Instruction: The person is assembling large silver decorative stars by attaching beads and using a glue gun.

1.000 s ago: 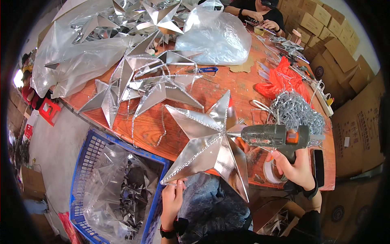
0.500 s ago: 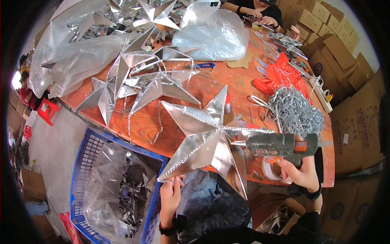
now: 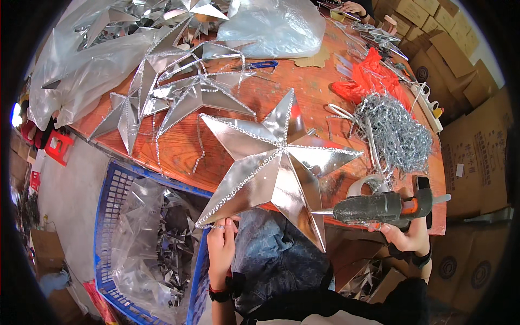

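1. Where the left hand (image 3: 221, 244) meets the lower left tip of the big silver star (image 3: 260, 179), thumb and fingers are pinched closed on that edge.
2. The right hand (image 3: 413, 235) is curled around the handle of a dark glue gun (image 3: 374, 208), its fingers wrapped and not spread; the nozzle points left, right by the star's lower right point, though whether it touches I cannot tell.
3. Beside the left forearm stands a blue basket (image 3: 103, 238) with clear plastic and silvery pieces inside.
4. The star lies tilted over the near edge of the red-brown table (image 3: 309, 103), silver trim running along several of its ridges.
5. Just beyond the gun sit a tape roll (image 3: 355, 187) and a tangled heap of silver tinsel (image 3: 395, 132), with a red plastic bag (image 3: 374, 76) behind.
6. Farther left, trimmed stars (image 3: 184, 100) overlap near a blue-handled tool (image 3: 264, 64).
7. At the far side are a bulging clear bag (image 3: 271, 30), a co-worker's hand (image 3: 353, 7) and stacked cartons (image 3: 422, 13).
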A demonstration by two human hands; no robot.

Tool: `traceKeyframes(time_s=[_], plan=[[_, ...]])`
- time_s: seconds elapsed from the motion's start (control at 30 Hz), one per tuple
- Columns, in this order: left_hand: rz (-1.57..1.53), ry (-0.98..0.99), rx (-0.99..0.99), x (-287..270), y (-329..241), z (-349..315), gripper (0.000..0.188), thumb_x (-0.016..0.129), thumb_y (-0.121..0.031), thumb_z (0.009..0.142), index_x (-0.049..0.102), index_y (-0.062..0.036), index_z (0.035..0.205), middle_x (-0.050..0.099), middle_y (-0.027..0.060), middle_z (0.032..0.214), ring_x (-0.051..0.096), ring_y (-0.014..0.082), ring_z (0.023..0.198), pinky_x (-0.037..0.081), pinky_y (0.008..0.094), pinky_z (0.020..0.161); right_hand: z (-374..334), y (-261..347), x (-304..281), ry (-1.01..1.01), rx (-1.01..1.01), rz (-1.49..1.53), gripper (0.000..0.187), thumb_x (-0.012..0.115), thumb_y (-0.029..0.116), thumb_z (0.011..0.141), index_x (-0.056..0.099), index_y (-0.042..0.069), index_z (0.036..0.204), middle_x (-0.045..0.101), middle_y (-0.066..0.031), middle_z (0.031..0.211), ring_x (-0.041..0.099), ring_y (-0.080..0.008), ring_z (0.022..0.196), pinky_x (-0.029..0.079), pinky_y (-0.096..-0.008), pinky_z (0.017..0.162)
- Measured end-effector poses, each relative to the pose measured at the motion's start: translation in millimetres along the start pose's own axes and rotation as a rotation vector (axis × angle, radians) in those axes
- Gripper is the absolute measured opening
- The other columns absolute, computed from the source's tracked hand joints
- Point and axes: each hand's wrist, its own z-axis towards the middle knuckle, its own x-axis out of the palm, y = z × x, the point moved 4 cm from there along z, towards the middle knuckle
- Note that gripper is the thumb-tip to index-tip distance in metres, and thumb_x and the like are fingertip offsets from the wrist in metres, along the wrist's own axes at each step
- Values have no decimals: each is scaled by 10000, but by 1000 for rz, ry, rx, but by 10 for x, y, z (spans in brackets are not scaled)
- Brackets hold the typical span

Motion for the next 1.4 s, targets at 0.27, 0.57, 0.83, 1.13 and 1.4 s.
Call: traceKeyframes(time_s=[0.27, 0.57, 0.83, 1.13, 1.4], plan=[[-56, -33, 15, 23, 57, 5, 235, 415, -120, 955, 597, 14, 890, 497, 68, 636, 468, 138, 569, 374, 269, 559, 10, 74, 12, -167, 225, 133, 317, 756, 122, 690, 609, -16, 936, 594, -145, 965, 582, -245, 850, 443, -329, 731], [-25, -16, -17, 30, 60, 14, 244, 403, -131, 958, 596, 6, 901, 499, 75, 639, 473, 142, 575, 372, 279, 559, -102, 24, -63, -108, 271, 179, 366, 710, 107, 717, 533, -59, 990, 577, -106, 853, 519, -116, 596, 404, -230, 534], [43, 10, -14, 39, 80, 29, 347, 362, -215, 986, 600, 20, 896, 514, 65, 624, 505, 120, 606, 397, 264, 585, -256, 56, -145, -36, 272, 184, 396, 725, 252, 697, 570, -53, 896, 527, -79, 847, 546, -146, 734, 409, -279, 642], [5, 27, -16, 76, 80, -2, 339, 349, -194, 994, 590, 21, 891, 517, 52, 631, 509, 118, 619, 410, 257, 613, -367, -21, -108, 93, 104, 161, 444, 776, 117, 683, 544, -60, 1018, 590, -147, 951, 598, -185, 829, 452, -288, 680], [2, 33, -31, 71, 85, 0, 332, 351, -184, 992, 586, 27, 891, 519, 56, 647, 507, 121, 624, 407, 259, 621, -366, -31, -96, 83, 80, 127, 367, 779, 109, 683, 546, -41, 923, 590, -178, 945, 607, -230, 819, 456, -308, 669]])
